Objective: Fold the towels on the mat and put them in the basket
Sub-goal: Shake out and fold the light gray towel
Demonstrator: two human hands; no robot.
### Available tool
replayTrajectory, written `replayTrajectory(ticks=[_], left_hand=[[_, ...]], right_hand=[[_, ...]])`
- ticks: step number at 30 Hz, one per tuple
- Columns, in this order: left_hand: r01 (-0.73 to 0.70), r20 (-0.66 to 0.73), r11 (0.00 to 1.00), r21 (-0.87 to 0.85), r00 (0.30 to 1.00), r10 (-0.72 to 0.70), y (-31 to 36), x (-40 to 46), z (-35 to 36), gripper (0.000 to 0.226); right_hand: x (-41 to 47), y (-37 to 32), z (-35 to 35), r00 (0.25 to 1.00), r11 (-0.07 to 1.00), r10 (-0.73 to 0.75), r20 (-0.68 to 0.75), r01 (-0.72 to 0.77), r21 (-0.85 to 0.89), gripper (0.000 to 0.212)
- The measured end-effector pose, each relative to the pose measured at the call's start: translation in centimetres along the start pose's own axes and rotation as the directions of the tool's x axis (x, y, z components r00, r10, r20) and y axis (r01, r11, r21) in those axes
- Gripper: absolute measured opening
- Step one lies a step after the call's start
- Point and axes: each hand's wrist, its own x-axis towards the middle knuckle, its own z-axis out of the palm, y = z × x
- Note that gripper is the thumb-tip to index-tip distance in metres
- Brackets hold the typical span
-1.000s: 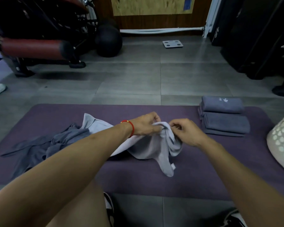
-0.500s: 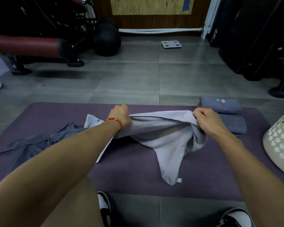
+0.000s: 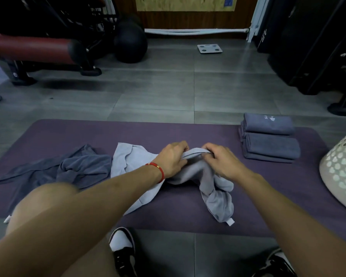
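A light grey towel [image 3: 132, 162] lies bunched in the middle of the purple mat [image 3: 168, 132]. My left hand [image 3: 173, 158], with a red band at the wrist, and my right hand [image 3: 223, 160] both grip its upper edge, close together. One end of the towel trails toward me with a white tag. A crumpled dark grey towel [image 3: 74, 170] lies at the left of the mat. Folded dark grey towels [image 3: 270, 140] are stacked at the mat's right. The white perforated basket [image 3: 342, 170] stands at the right edge, partly out of view.
My knee and two black-and-white shoes [image 3: 122, 248] are at the mat's near edge. Beyond the mat are grey floor tiles, a red-padded gym bench [image 3: 34, 48], a black ball [image 3: 131, 42], a bathroom scale [image 3: 209, 48] and dark equipment at the right.
Half a second ago my hands held the light towel stretched wide apart. They have come back together at the middle, and the towel has bunched up again.
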Motion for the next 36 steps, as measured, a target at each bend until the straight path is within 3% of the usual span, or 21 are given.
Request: replayTrajectory(ticks=[2, 6, 10, 12, 14, 17, 19, 23, 27, 31, 34, 36], left_hand=[[0.136, -0.065, 0.991, 0.000, 0.989, -0.135, -0.4, -0.7, 1.6, 0.016], [0.404, -0.147, 0.913, -0.056, 0.901, -0.408, -2.3, -2.3, 3.8, 0.011], [0.510, -0.209, 0.855, -0.091, 0.830, -0.517, -4.2, -2.5, 2.2, 0.013], [0.480, -0.264, 0.871, -0.105, 0.831, -0.490, -3.8, -1.5, 0.3, 0.011], [0.405, -0.325, 0.911, -0.081, 0.853, -0.408, -2.7, -0.2, -1.4, 0.012], [0.298, -0.385, 0.954, -0.011, 0.880, -0.279, -0.8, 1.1, -2.4, 0.015], [0.252, -0.400, 0.968, 0.011, 0.888, -0.227, 0.2, 1.4, -2.3, 0.016], [0.282, -0.337, 0.959, -0.023, 0.901, -0.273, 0.8, 1.6, -1.3, 0.018], [0.256, -0.267, 0.967, 0.003, 0.932, -0.246, 2.0, 2.2, 0.5, 0.019], [0.284, -0.273, 0.958, -0.035, 0.920, -0.282, 3.8, 5.4, 0.7, 0.018], [0.207, -0.316, 0.977, -0.049, 0.925, -0.212, 5.4, 8.7, 0.0, 0.016], [0.125, -0.369, 0.991, -0.037, 0.920, -0.130, 6.7, 10.3, -0.1, 0.015]], right_hand=[[-0.1, -0.3, -0.6, 1.000, 1.000, -0.018, 0.001, 0.018, 0.019, 0.013], [-0.3, 0.5, -1.6, 0.999, 0.998, -0.051, -0.018, 0.050, -0.046, 0.012], [-0.6, 3.3, -3.6, 0.999, 0.931, -0.031, 0.043, 0.045, -0.363, 0.019], [-1.3, 5.3, -3.8, 0.987, 0.829, 0.106, 0.123, -0.020, -0.559, 0.017], [-2.1, 7.5, -3.7, 0.964, 0.741, 0.242, 0.109, -0.111, -0.663, 0.003], [-3.2, 10.2, -3.7, 0.902, 0.692, 0.431, 0.021, -0.315, -0.649, 0.031], [-4.2, 11.9, -4.3, 0.851, 0.648, 0.525, -0.022, -0.417, -0.637, 0.036], [-7.5, 16.2, -6.4, 0.731, 0.550, 0.655, -0.193, -0.636, -0.542, 0.035], [-9.4, 19.0, -9.5, 0.649, 0.553, 0.681, -0.338, -0.759, -0.343, 0.032], [-9.9, 20.8, -15.1, 0.616, 0.598, 0.651, -0.443, -0.776, -0.202, 0.028], [-9.4, 20.9, -20.3, 0.635, 0.637, 0.577, -0.513, -0.743, -0.204, 0.028], [-9.5, 21.0, -23.5, 0.687, 0.682, 0.471, -0.554, -0.682, -0.264, 0.025]])
